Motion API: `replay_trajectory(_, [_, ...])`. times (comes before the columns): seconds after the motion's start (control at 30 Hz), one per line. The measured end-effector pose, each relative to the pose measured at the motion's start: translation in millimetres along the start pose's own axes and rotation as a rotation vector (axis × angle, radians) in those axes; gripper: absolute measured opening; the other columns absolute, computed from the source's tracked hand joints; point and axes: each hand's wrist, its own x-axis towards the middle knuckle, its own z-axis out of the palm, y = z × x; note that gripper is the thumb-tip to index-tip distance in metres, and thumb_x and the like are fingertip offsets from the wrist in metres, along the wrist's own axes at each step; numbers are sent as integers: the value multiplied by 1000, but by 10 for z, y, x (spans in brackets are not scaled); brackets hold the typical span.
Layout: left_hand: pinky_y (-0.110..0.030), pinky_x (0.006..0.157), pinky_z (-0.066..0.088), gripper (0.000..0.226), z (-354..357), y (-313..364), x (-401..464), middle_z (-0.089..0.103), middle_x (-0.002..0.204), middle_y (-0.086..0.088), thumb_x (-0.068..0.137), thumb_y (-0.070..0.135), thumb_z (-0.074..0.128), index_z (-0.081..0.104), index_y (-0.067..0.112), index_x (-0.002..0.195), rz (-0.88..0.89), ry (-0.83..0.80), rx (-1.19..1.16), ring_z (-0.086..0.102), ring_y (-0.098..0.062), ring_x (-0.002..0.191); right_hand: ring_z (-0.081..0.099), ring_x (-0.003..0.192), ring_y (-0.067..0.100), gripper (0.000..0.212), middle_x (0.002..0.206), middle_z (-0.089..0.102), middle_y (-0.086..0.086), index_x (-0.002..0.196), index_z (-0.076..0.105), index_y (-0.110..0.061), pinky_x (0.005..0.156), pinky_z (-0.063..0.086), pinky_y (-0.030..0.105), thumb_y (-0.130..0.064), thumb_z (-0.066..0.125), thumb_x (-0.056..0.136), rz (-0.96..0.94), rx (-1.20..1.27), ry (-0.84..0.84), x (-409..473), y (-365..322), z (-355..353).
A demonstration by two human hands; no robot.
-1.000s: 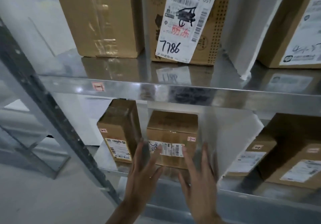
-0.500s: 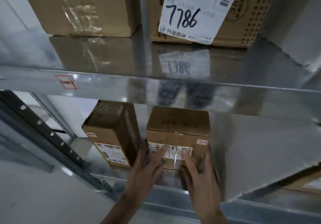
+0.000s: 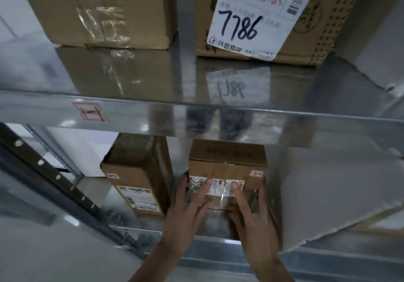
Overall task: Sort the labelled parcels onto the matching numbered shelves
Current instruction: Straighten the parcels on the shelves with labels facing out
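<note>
Parcel (image 3: 227, 168) between taller box (image 3: 140, 176) left, white sheet (image 3: 328, 194) right.

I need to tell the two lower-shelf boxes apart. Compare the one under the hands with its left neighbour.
The small box has both the left hand and right hand with fingers spread on its front; the tall box is untouched. The small box faces squarely forward; the tall box is turned at an angle. The small box looks squat, the tall box narrow and upright. Both are brown cardboard, each with a white shipping label and a small pink sticker.

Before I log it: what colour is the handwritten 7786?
Black, on a white label; head view.
</note>
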Motion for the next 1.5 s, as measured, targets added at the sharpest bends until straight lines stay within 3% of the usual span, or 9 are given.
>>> replay_trajectory(0.07, [-50,92,58,69,-12,-13,-22,38,154,-19,99,34,67,29,47,155,-24,-38,-47,51,-32,137,65,122,40,128,170,20,18,163,15,-48,55,60,41,-12,95,69,150,96,95,93,-37,37])
replay_trajectory(0.17, [-45,100,55,77,-110,37,-48,33,157,-20,94,29,72,29,42,156,9,-51,-42,43,-30,144,66,119,44,133,170,18,20,162,18,-46,48,59,41,-10,98,62,51,-241,193,51,-37,83])
replay_trajectory(0.4, [-39,96,58,68,-399,156,-120,22,165,-6,100,39,62,27,37,157,13,-30,-99,41,-23,146,30,149,30,107,171,18,18,161,24,-40,101,44,59,-24,89,78,-133,-343,409,-174,-219,88])
replay_trajectory(0.53, [-38,100,56,61,-688,219,-217,27,164,-3,104,46,52,27,33,157,38,-7,-79,40,-21,145,31,153,34,78,172,14,12,160,32,-33,100,54,60,-33,75,95,-196,-307,421,-326,-465,109])
replay_trajectory(0.67, [-38,106,50,56,-1010,116,-426,32,163,1,105,49,46,34,30,156,21,41,-36,37,-16,146,35,152,30,58,168,31,9,155,45,-23,116,41,48,-48,52,103,-239,-324,458,-445,-806,284])
replay_trajectory(0.93, [-42,104,41,56,-1596,-281,-617,32,161,-7,105,58,33,25,39,157,-25,90,74,40,-27,141,34,151,29,71,163,38,9,165,16,-37,117,40,52,-52,47,103,-348,-460,351,-420,-1310,678])
replay_trajectory(1.17, [-58,95,56,89,-1428,-700,-564,10,170,-5,91,38,72,13,51,157,-98,5,-1,25,-30,153,45,145,36,91,161,42,15,161,27,-35,110,49,54,-42,80,87,-409,-538,322,-66,-1267,1012])
replay_trajectory(1.3, [-47,86,61,85,-1321,-820,-454,11,170,-6,94,38,66,12,45,159,-85,12,-20,25,-25,152,46,144,37,106,162,40,17,164,17,-36,109,49,53,-40,84,81,-411,-544,302,139,-1233,1103])
replay_trajectory(1.5, [-17,103,45,89,-1109,-1012,-344,10,170,4,94,25,68,11,43,160,-86,-13,-143,29,-21,152,49,142,38,82,157,46,21,162,20,-34,114,44,51,-44,62,93,-466,-598,329,356,-1126,1230])
